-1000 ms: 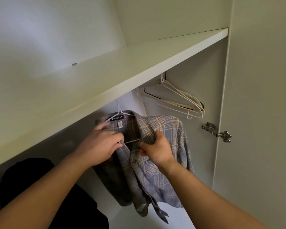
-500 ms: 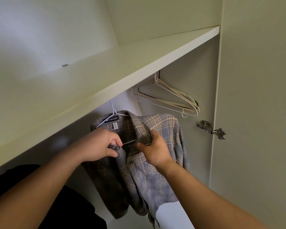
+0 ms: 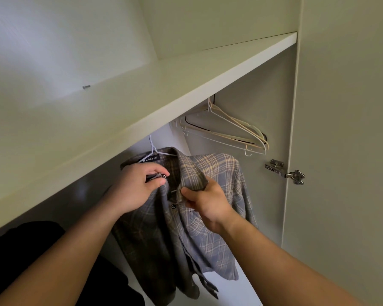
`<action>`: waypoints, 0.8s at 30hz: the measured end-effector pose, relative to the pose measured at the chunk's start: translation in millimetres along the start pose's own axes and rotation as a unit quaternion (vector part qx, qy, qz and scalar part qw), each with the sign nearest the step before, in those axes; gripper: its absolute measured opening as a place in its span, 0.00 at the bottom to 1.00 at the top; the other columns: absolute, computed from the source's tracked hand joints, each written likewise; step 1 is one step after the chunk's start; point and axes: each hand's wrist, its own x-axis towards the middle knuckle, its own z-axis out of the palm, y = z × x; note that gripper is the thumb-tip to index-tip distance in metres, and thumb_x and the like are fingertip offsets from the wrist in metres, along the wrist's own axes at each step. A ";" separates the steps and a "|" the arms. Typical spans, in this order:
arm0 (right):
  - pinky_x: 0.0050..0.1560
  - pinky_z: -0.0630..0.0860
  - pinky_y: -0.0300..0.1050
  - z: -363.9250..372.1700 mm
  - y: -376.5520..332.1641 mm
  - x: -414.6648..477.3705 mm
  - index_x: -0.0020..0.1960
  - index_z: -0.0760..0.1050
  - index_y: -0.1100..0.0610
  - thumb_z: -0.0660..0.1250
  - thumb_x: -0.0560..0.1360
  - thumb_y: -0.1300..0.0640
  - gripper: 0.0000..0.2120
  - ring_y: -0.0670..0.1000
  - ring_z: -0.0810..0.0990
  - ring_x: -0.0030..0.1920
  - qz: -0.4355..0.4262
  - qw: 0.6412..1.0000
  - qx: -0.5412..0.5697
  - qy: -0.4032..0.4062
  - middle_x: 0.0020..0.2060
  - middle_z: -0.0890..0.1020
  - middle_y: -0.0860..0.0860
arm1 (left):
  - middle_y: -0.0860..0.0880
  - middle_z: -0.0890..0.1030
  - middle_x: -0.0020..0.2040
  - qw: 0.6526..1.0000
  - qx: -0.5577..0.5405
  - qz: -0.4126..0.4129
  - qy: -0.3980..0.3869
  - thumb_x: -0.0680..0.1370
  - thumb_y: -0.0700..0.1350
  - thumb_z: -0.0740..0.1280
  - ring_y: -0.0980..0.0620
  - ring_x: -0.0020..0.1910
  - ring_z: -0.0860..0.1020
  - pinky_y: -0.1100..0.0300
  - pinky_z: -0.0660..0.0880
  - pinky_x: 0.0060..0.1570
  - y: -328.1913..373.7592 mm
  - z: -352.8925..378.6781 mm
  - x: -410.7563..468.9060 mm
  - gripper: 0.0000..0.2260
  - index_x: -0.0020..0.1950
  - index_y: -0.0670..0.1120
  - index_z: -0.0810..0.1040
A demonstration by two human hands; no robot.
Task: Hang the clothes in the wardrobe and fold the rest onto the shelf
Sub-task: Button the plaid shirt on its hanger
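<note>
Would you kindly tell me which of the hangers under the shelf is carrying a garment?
The white hanger on the left, inside the collar of the grey plaid shirt; the cream and white hangers bunched to its right hang bare.

We look through one wide-angle head-worn camera, standing close to the open wardrobe (image 3: 257,102), facing forward and down across the shelf (image 3: 186,89) top into the hanging space beneath.
</note>
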 end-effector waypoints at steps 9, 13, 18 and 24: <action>0.37 0.81 0.44 13.8 -9.1 -5.3 0.56 0.76 0.67 0.67 0.75 0.73 0.10 0.55 0.85 0.40 0.018 0.998 0.066 0.004 0.42 0.85 0.58 | 0.57 0.85 0.46 0.995 -0.083 -0.058 0.002 0.74 0.44 0.76 0.65 0.49 0.82 0.60 0.77 0.55 6.2 10.3 -5.5 0.11 0.46 0.60 0.82; 0.35 0.79 0.41 17.4 -10.0 -10.3 0.52 0.77 0.63 0.69 0.75 0.72 0.09 0.53 0.85 0.39 0.024 0.997 0.070 0.009 0.42 0.85 0.56 | 0.55 0.85 0.44 0.994 -0.073 -0.076 0.019 0.72 0.45 0.78 0.64 0.43 0.82 0.60 0.78 0.49 5.4 11.6 -8.8 0.09 0.44 0.57 0.80; 0.39 0.81 0.41 20.5 -12.5 -14.0 0.51 0.78 0.63 0.70 0.74 0.72 0.09 0.52 0.85 0.40 0.019 0.996 0.086 0.009 0.41 0.85 0.55 | 0.58 0.84 0.41 0.994 -0.071 -0.068 0.040 0.71 0.44 0.78 0.66 0.43 0.82 0.65 0.75 0.45 6.3 12.8 -12.3 0.09 0.43 0.56 0.81; 0.46 0.83 0.44 22.4 -13.2 -15.1 0.52 0.78 0.65 0.69 0.74 0.74 0.09 0.56 0.83 0.43 0.031 0.994 0.101 0.015 0.44 0.84 0.59 | 0.60 0.83 0.38 0.991 -0.090 -0.079 0.060 0.70 0.43 0.79 0.64 0.43 0.83 0.64 0.76 0.47 6.8 15.1 -14.6 0.09 0.42 0.56 0.83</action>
